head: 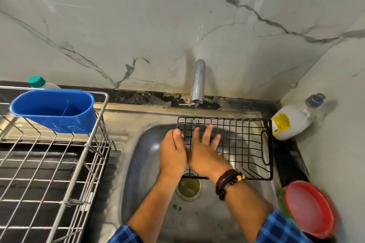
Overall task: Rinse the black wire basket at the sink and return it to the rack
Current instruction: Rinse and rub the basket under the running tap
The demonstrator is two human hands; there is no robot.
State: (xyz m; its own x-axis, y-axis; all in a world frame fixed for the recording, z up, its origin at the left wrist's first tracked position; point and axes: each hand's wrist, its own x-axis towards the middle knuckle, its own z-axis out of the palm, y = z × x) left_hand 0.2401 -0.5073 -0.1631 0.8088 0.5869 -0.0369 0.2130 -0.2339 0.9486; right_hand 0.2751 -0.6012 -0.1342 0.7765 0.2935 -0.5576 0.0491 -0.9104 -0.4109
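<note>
The black wire basket [245, 144] hangs over the steel sink [142, 156], under the chrome tap [198, 83], from which a thin stream of water falls onto its far rim. My left hand [172, 152] grips the basket's left end. My right hand [205, 152] lies flat against the basket's wires with its fingers spread, a dark bracelet on the wrist. The metal dish rack [59, 163] stands to the left of the sink.
A blue plastic cutlery holder [55, 110] hangs on the rack's far rail, with a green-capped bottle [37, 82] behind it. A white soap bottle [292, 120] stands in the right corner. A red bowl [312, 209] sits at the sink's right edge. The drain [189, 187] lies below the basket.
</note>
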